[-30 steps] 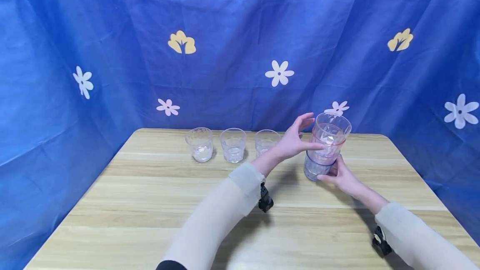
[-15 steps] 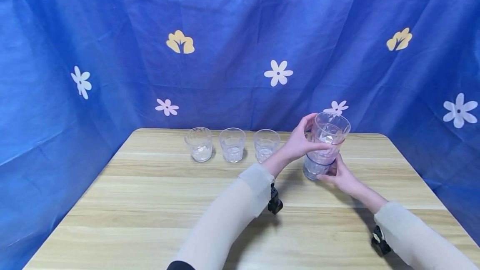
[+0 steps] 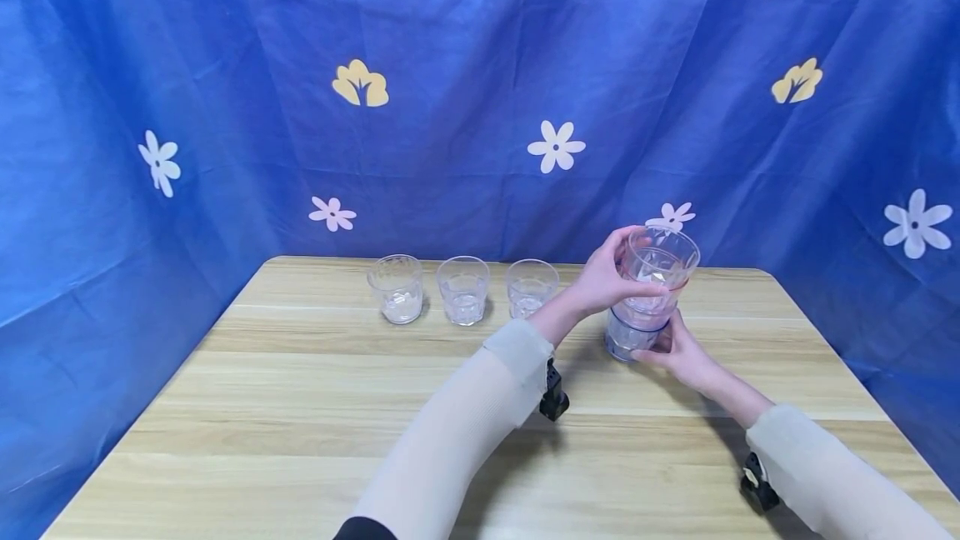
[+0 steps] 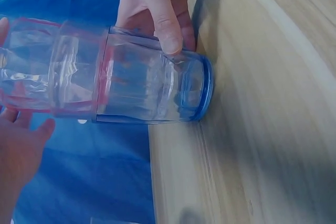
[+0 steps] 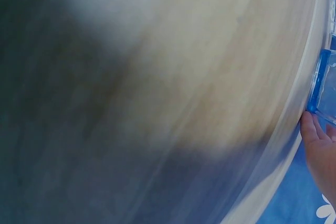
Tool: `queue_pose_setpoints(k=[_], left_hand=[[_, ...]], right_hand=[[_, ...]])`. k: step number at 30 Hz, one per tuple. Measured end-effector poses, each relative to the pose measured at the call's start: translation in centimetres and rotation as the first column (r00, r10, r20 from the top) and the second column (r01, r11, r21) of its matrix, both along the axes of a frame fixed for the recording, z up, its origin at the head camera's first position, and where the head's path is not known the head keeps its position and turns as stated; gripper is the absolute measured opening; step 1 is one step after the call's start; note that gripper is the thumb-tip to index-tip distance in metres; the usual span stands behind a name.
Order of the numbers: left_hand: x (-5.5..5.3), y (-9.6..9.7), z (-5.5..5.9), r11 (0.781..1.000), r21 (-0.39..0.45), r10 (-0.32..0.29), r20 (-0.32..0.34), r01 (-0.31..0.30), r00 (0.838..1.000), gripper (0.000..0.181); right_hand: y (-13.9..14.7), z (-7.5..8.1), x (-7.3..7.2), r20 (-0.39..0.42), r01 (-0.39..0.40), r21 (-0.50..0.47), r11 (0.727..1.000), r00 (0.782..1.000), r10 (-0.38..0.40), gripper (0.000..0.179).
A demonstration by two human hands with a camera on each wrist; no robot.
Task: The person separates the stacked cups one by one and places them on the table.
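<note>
Where the person's two arms reach: one stack [image 3: 651, 298] of clear tumblers, set toward the right side of the bench [image 3: 300, 423], near its back edge.
Stack: upright, blue base down on the bench; a blue line rings the lower part, a red line the part above, and a colourless mouth opens at the top. Seen from here the walls overlap, so the count within cannot be told.
Left grip [image 3: 606, 280]: holding the upper stack, thumb laid across the near side, fingers bent round the far left side.
Right grip [image 3: 686, 358]: holding the lower stack, thumb against the near side just above the base, fingers behind; at the right wrist, the fingertips show beside the blue rim of the base.
Row: left cup [image 3: 397, 297], middle cup [image 3: 463, 297] and right cup [image 3: 531, 283], all clear, mouth up, near the back edge and left of the stack. They stand apart from one another; the right cup, closest to the left grip, is partly covered by that arm.
Sleeves: pale, turned back at the wrist, each with a black device on its underside.
Backdrop: blue cloth [image 3: 450, 107] with white flowers and yellow plant shapes, hanging behind and beside the bench.
</note>
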State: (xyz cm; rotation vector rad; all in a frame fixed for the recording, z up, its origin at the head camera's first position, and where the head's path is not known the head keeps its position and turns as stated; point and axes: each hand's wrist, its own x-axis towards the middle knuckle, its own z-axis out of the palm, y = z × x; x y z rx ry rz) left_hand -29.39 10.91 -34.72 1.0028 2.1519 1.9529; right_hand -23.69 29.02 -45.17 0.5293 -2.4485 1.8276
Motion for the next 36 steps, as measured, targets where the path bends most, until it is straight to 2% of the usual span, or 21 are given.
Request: queue_pose_setpoints(k=[6, 15, 26, 33, 36], left_hand=[[-0.07, -0.02, -0.07, 1.0, 0.01, -0.005, -0.008, 0.005, 1.0, 0.082], [-0.12, -0.31, -0.12, 0.999, -0.036, 0.007, -0.061, -0.009, 0.998, 0.082], [-0.21, -0.36, -0.33, 1.0, -0.02, -0.005, -0.078, 0.004, 0.997, 0.081], [-0.12, -0.43, -0.04, 0.999, -0.032, 0.008, -0.111, -0.012, 0.994, 0.08], [-0.1, -0.46, 0.03, 1.0, -0.023, 0.008, -0.101, -0.011, 0.995, 0.08]], right_hand=[[-0.08, 0.13, 0.0, 0.002, 0.006, 0.011, 1.0, 1.0, -0.006, 0.086], [-0.12, 0.17, 0.09, 0.017, 0.013, 0.011, 1.0, 1.0, -0.014, 0.085], [-0.24, 0.19, 0.12, 0.022, 0.02, 0.015, 1.0, 1.0, -0.021, 0.083], [-0.34, 0.44, 0.26, 0.004, 0.027, 0.019, 0.999, 1.0, -0.027, 0.081], [-0.39, 0.45, 0.28, 0.022, 0.029, 0.019, 0.999, 0.999, -0.029, 0.082]])
